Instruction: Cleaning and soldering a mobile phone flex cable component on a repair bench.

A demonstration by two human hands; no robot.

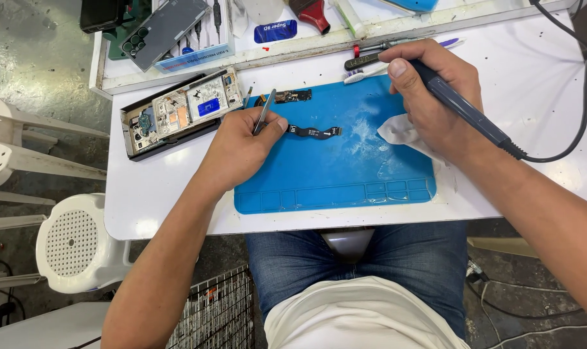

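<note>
Centrally, blue mat (345, 171) on white table (519, 97) serves as landmark. Left hand (242, 148) at mat's upper-left corner, fingers pinched around metal tweezers (265, 111), thumb pressing near end of black flex cable (314, 132) lying flat on mat. Right hand (435, 97) over mat's upper-right edge, clenched around dark soldering pen (464, 106) (cord trails off right). White tissue (400, 132) under that hand, on mat. Small circuit part (290, 97) at mat's top edge. Opened phone (177, 116) just left of mat. Toothbrush (364, 74) above mat
</note>
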